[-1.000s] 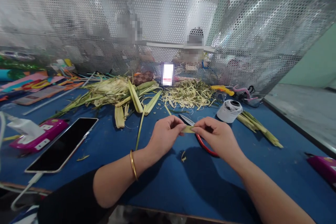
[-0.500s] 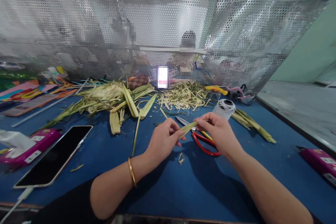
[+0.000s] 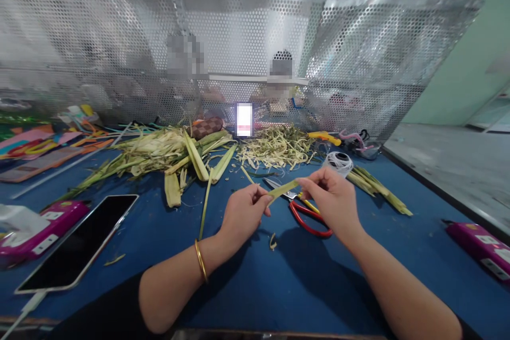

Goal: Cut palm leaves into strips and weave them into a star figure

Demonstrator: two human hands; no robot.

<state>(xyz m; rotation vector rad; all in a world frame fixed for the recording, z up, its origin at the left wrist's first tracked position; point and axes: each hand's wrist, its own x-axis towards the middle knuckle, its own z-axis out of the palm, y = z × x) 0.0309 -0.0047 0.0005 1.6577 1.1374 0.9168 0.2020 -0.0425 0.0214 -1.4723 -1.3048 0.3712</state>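
A short, flat yellow-green leaf strip [image 3: 283,189] is stretched between my two hands above the blue table. My left hand [image 3: 247,211] pinches its left end between thumb and fingers. The other end is pinched by my right hand [image 3: 331,196], whose fingertips partly cover it. Below and behind the strip lie red-handled scissors [image 3: 306,223], their blades pointing up and left, with a yellow-handled tool [image 3: 307,203] beside them. A spool of white thread [image 3: 338,163] stands just beyond my right hand. A small curled scrap [image 3: 273,241] rests on the table beneath my hands.
Leaf husks [image 3: 159,151] are heaped at the back left, with thin shreds [image 3: 277,147] beside them. A leaf bundle [image 3: 380,189] lies right. A phone [image 3: 79,241] and purple power strip [image 3: 43,228] sit left; another purple block [image 3: 480,247] lies right. A perforated metal screen [image 3: 247,26] borders the back.
My hands have drawn slightly apart, so more of the leaf strip shows between them. Both still pinch it. The whole view has shifted a little.
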